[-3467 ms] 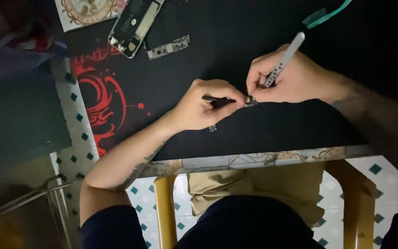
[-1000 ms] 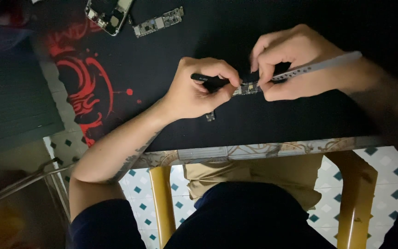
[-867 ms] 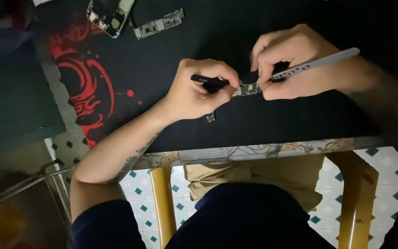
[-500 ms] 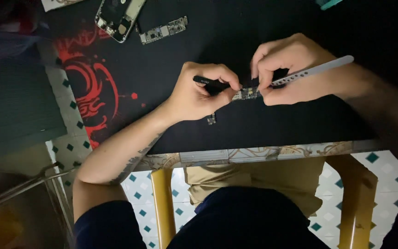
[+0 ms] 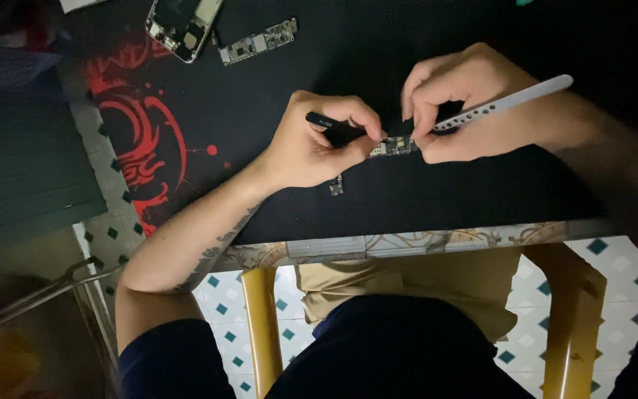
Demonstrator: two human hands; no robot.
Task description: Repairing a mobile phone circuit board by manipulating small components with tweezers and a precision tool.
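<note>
1. While both hands work over the black mat (image 5: 437,199), the left hand (image 5: 319,144) grips a black tool (image 5: 334,124) and pinches one end of a small circuit board (image 5: 393,146).
2. Right hand (image 5: 467,111) pinches the board's other end, clenched on a silver tool (image 5: 511,103).
3. Board is held just above the mat, between the two hands.
4. A tiny part (image 5: 336,186) lies on the mat just below the left hand.
5. An opened phone (image 5: 182,24) and a long circuit board (image 5: 258,43) lie at the mat's far left edge.
</note>
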